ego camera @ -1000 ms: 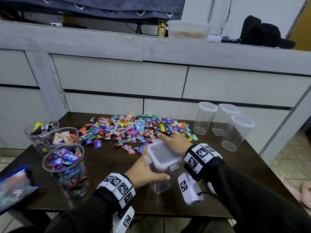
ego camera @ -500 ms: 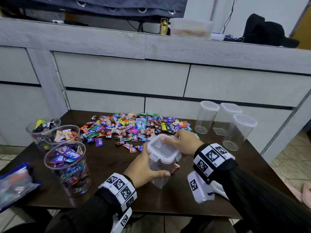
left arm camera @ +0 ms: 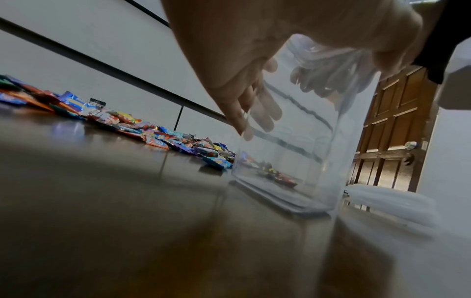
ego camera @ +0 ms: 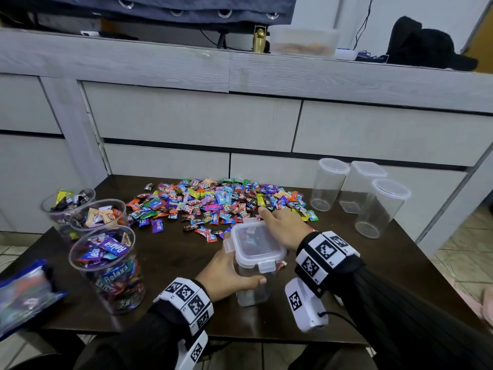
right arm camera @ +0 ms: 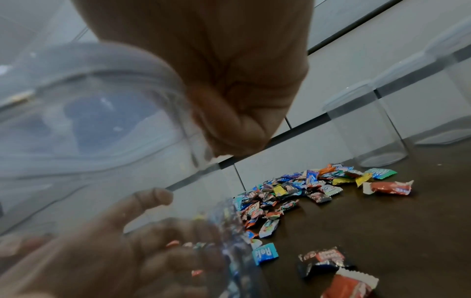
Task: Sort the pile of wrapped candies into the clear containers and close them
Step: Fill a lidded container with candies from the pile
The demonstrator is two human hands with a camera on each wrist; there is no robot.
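A square clear container with a snap lid stands near the table's front, a few candies on its bottom. My left hand grips its left wall, thumb across the front, fingers behind. My right hand holds the lid's far right edge with curled fingers, the index finger sticking out. Behind lies the pile of wrapped candies, also in the right wrist view.
Three open round containers with sorted candies stand at the left. Three empty lidded clear containers stand at the back right. A blue bag overhangs the left edge. A grey cabinet rises behind.
The container has tipped and shifted slightly between my hands. My left hand keeps its grip on the wall and my right stays at the lid's far edge, index finger now extended.
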